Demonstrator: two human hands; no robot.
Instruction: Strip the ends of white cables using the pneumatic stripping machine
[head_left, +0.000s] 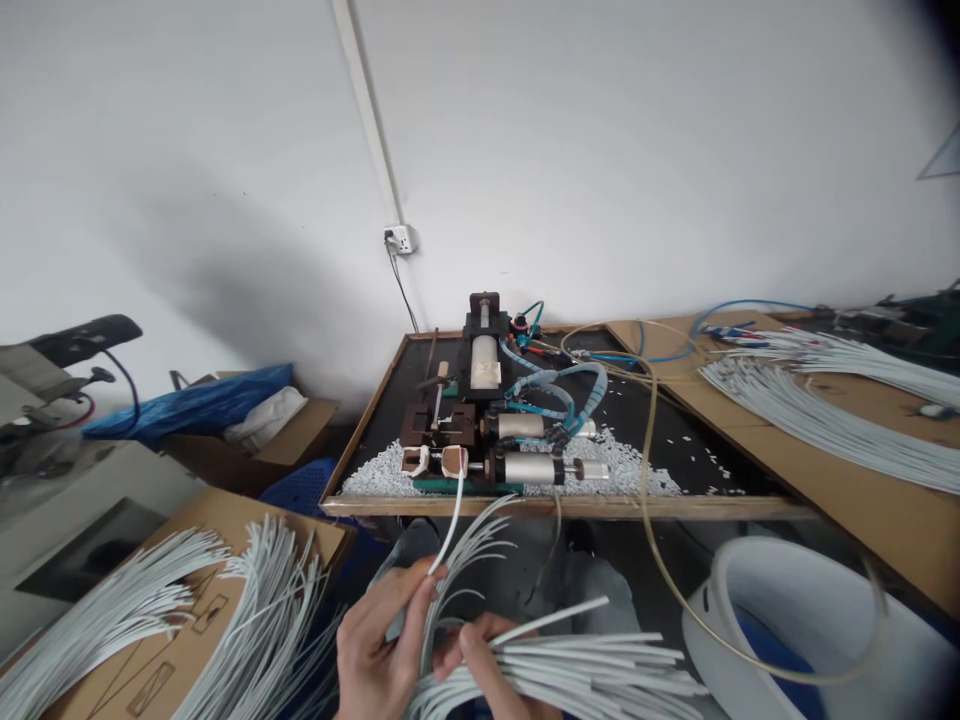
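Between thumb and forefinger, my left hand (384, 640) pinches a single white cable (454, 520). The cable's far end rises to the front jaw of a pneumatic wire stripping machine (531, 468); whether the jaw grips it I cannot tell. My right hand (491, 668) is closed round a thick bundle of white cables (600, 668) at the bottom of the view, its cut ends fanning out to the right. More cable ends (480, 545) from this bunch curve up between my hands. Part of the bundle is hidden behind my fingers.
Small white offcuts (382, 472) lie around the machine on a black, wood-edged table (555, 508). Cable bundles lie on cardboard at left (255, 610) and right (810, 400). A white bin (720, 620) stands at lower right, with a yellowish hose (649, 480) hanging before it.
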